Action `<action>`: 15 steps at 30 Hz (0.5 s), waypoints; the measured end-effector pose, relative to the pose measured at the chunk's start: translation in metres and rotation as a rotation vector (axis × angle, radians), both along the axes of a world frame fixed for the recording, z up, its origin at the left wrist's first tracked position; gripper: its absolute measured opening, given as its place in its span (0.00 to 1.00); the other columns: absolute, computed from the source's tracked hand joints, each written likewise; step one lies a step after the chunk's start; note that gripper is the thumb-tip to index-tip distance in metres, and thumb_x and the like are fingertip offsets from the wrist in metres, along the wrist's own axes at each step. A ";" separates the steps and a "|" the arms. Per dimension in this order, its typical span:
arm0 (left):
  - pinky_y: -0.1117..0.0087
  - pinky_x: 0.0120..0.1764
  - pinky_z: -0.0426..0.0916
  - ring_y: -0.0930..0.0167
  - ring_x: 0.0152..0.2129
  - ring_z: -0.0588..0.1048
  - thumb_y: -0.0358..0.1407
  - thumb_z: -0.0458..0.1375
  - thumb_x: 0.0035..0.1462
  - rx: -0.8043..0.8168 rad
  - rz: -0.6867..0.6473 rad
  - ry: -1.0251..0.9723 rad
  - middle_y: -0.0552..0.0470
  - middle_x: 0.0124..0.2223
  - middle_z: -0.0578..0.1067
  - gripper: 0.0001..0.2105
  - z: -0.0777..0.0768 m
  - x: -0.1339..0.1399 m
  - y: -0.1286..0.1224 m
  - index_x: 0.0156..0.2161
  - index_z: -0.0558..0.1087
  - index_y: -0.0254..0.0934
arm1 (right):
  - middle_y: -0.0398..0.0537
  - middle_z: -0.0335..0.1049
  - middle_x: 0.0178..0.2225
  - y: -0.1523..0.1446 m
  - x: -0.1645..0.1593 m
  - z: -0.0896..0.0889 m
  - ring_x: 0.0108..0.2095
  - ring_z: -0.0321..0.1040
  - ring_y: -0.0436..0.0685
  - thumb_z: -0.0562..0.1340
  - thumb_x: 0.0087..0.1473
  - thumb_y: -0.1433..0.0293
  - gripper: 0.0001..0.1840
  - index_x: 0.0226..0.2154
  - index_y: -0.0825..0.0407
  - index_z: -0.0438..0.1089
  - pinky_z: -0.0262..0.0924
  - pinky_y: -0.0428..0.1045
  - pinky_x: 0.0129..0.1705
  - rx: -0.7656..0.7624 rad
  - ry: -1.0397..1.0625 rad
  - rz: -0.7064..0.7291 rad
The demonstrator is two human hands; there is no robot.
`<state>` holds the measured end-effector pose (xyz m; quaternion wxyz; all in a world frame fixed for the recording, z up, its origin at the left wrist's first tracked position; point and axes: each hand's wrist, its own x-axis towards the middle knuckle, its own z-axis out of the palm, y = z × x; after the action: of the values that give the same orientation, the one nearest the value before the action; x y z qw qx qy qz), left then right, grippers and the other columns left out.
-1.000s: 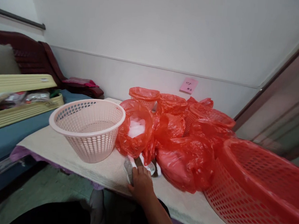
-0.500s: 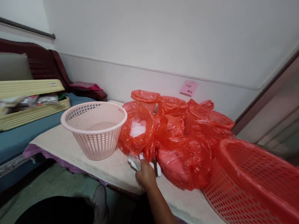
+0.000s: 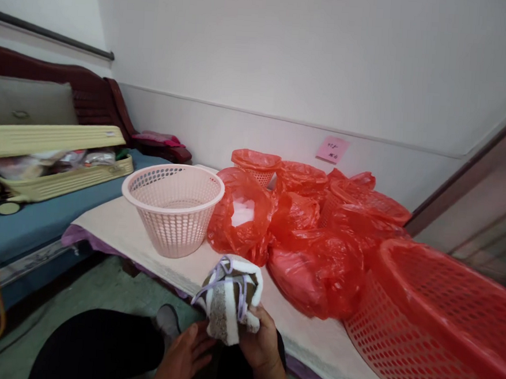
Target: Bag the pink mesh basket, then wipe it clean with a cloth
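My right hand [image 3: 261, 341] holds a bunched striped towel [image 3: 229, 303] by its lower right side. The cloth is white, brown and speckled grey, with thin purple edging along its folds. It hangs above the front edge of the pale-covered table. My left hand [image 3: 186, 352] is just below and left of it, fingers stretched and apart; the fingertips are close to the cloth, and whether they touch it I cannot tell. Behind the towel sits an opened red plastic bag [image 3: 219, 227] with white pieces inside.
A pale pink basket [image 3: 170, 227] stands left on the table [image 3: 103, 219]. Several red bags and lined baskets crowd the back, with a full red bag [image 3: 316, 275] and a large red-lined basket [image 3: 425, 334] at right. A pink note [image 3: 332, 149] is on the wall.
My right hand has lifted the striped towel off the table and drawn it towards me. My left hand has come into view beside it. The view has shifted slightly left.
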<state>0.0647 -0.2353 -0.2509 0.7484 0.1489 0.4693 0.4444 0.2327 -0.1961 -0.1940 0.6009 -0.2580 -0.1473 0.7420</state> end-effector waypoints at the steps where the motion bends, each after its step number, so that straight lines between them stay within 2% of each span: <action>1: 0.58 0.49 0.69 0.55 0.49 0.75 0.64 0.68 0.26 0.010 0.004 -0.068 0.41 0.49 0.79 0.39 0.008 0.005 0.000 0.42 0.78 0.39 | 0.41 0.73 0.24 -0.006 -0.002 -0.001 0.25 0.67 0.52 0.69 0.35 0.68 0.09 0.25 0.50 0.72 0.66 0.49 0.33 -0.019 0.014 0.015; 4: 0.61 0.51 0.68 0.60 0.47 0.76 0.54 0.71 0.39 0.122 0.024 -0.188 0.48 0.46 0.80 0.26 0.020 0.013 -0.007 0.42 0.78 0.42 | 0.43 0.74 0.25 -0.019 -0.006 -0.005 0.25 0.68 0.53 0.70 0.36 0.66 0.09 0.23 0.50 0.72 0.68 0.51 0.34 -0.044 0.015 0.065; 7: 0.66 0.48 0.69 0.64 0.42 0.78 0.45 0.69 0.47 0.181 0.054 -0.189 0.49 0.40 0.81 0.17 0.019 0.008 -0.016 0.41 0.79 0.39 | 0.43 0.75 0.25 -0.025 -0.004 -0.012 0.26 0.70 0.53 0.70 0.38 0.64 0.09 0.24 0.51 0.73 0.68 0.50 0.37 -0.074 0.005 0.057; 9: 0.68 0.44 0.71 0.66 0.38 0.78 0.43 0.69 0.48 0.117 0.123 -0.169 0.49 0.38 0.81 0.16 0.016 -0.002 -0.019 0.40 0.79 0.37 | 0.43 0.76 0.25 -0.024 -0.001 -0.015 0.27 0.71 0.54 0.70 0.40 0.63 0.10 0.26 0.51 0.74 0.68 0.51 0.38 -0.107 0.004 0.041; 12: 0.70 0.38 0.71 0.67 0.34 0.78 0.43 0.71 0.44 0.010 0.248 -0.096 0.51 0.36 0.81 0.16 0.011 -0.019 -0.023 0.38 0.79 0.36 | 0.45 0.76 0.24 -0.025 -0.001 -0.017 0.28 0.73 0.57 0.68 0.42 0.61 0.11 0.25 0.51 0.73 0.69 0.54 0.38 -0.112 -0.040 0.042; 15: 0.70 0.39 0.71 0.65 0.38 0.78 0.46 0.69 0.48 0.086 0.171 0.032 0.49 0.40 0.81 0.18 0.011 -0.036 -0.026 0.40 0.78 0.36 | 0.47 0.77 0.24 -0.035 -0.008 -0.016 0.28 0.74 0.59 0.64 0.45 0.56 0.14 0.26 0.50 0.74 0.70 0.56 0.38 -0.027 -0.170 0.063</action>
<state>0.0288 -0.2616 -0.2399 0.6930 0.1477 0.4727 0.5239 0.2245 -0.2313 -0.2098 0.5591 -0.3233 -0.1956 0.7380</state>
